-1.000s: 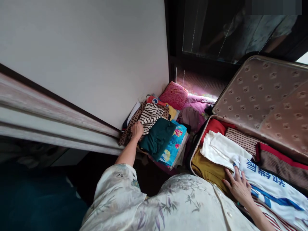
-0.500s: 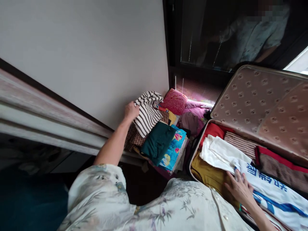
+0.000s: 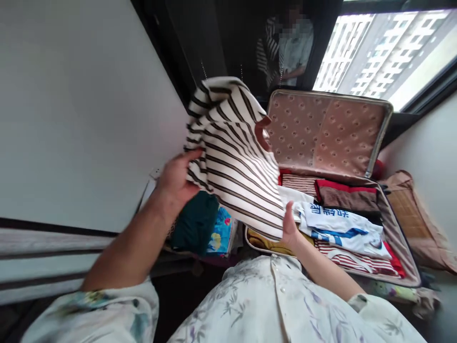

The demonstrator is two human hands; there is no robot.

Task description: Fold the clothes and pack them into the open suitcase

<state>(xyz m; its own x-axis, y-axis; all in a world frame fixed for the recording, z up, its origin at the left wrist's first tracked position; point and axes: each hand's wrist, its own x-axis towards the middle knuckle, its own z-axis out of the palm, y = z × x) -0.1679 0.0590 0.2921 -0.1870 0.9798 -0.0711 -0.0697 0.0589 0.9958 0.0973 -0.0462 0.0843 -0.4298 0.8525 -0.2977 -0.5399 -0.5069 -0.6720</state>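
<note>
While the open suitcase sits packed below, left hand and right hand both grip the striped shirt just above it.

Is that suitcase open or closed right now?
Open. The suitcase has its patterned lid standing upright, and folded clothes lie exposed in its lower half.

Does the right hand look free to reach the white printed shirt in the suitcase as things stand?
Probably not yet: the right hand grips the striped garment, though the white printed shirt lies uncovered just beside it.
</note>
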